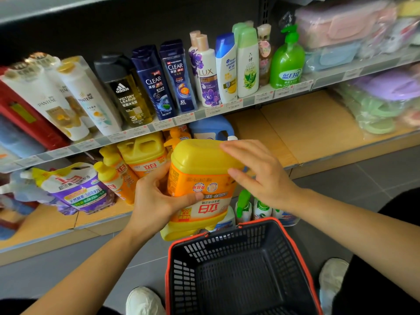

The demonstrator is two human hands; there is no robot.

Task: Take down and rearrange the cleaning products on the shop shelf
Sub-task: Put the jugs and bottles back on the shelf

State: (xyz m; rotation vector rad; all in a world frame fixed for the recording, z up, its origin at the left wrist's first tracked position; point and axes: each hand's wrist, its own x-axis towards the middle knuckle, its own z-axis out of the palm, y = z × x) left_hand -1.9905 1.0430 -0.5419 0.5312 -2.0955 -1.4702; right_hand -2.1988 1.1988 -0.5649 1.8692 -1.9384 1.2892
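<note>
A big yellow detergent jug [202, 178] with an orange label hangs upside down in front of the lower shelf [306, 130], its base towards the camera. My left hand [156, 198] grips its left side with the thumb across the label. My right hand [261, 173] rests with spread fingers on the jug's upturned base and right edge. More yellow jugs and bottles [141, 155] stand on the lower shelf behind it, beside a purple refill pouch [77, 189] and a blue jug [211, 128].
A dark basket with a red rim [238, 269] stands on the grey floor below the jug, with nothing in it. Spray bottles [252, 208] stand on the floor behind it. The upper shelf holds shampoo and soap bottles [172, 76]. Bagged plastic tubs [375, 96] fill the right. My white shoes [143, 301] flank the basket.
</note>
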